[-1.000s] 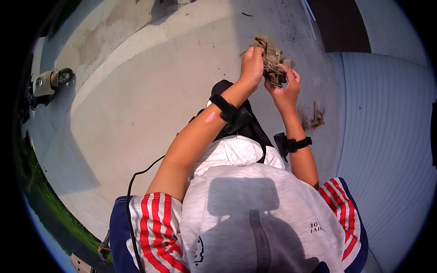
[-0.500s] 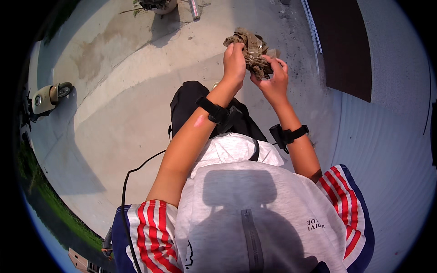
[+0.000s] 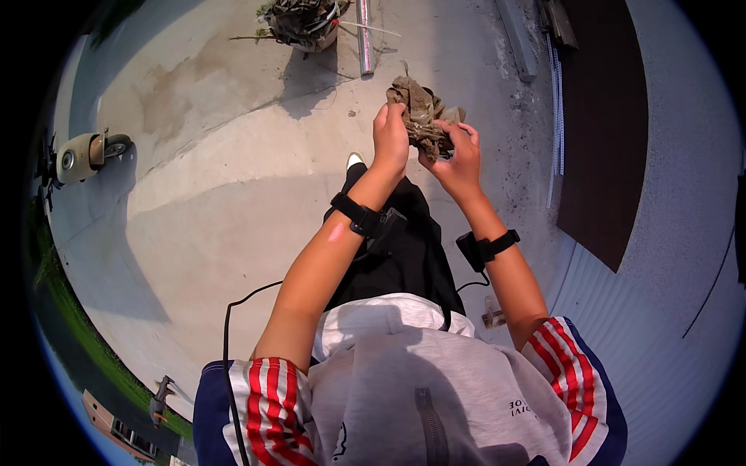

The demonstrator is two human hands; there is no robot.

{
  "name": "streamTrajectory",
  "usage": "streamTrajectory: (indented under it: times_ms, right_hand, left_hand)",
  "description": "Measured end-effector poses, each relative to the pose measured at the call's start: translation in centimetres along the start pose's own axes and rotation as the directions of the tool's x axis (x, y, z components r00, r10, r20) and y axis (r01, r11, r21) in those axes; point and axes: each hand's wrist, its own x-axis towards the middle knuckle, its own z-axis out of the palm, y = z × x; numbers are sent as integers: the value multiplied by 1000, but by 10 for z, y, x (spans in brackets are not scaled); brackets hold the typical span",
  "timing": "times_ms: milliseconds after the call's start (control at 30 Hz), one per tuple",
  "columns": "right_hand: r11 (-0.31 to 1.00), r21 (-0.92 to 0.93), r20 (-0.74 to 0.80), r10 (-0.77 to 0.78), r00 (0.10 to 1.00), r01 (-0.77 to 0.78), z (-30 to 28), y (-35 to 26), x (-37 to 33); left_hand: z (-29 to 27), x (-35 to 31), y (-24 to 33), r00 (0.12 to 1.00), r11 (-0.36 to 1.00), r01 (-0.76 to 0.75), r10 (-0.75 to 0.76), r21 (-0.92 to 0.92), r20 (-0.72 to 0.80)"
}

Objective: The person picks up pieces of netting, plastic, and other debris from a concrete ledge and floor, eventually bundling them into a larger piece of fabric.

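A crumpled, muddy brown bundle (image 3: 422, 116) is held out in front of me between both hands. Whether it is cloth or plastic film I cannot tell. My left hand (image 3: 391, 140) is closed on its left side, thumb up along the edge. On the lower right side, my right hand (image 3: 458, 161) grips it with bent fingers. Loose folds stick up above the hands. Black straps with small boxes sit on both wrists.
Ahead stands a container heaped with dark crumpled material (image 3: 301, 22), twigs poking out. Right of it lies a long bar (image 3: 364, 39). A grey beam (image 3: 517, 39) and a dark brown panel (image 3: 602, 140) are to the right. A scooter (image 3: 81, 159) stands left on the concrete (image 3: 225, 217).
The container and bar ahead show more fully and lower in view. One shoe has come into sight. Both hands still hold the bundle, which sits slightly lower in the picture.
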Motion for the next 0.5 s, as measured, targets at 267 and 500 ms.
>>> streamTrajectory:
  times_ms: [267,500]
  right_hand:
    - [981,141,138,-156,978,137,310,368,486]
    - [936,339,188,-163,968,92,336,355,596]
  left_hand:
    - [73,647,11,985,983,-137,121,-124,-124]
    - [83,743,87,955,958,-285,283,-17,-86]
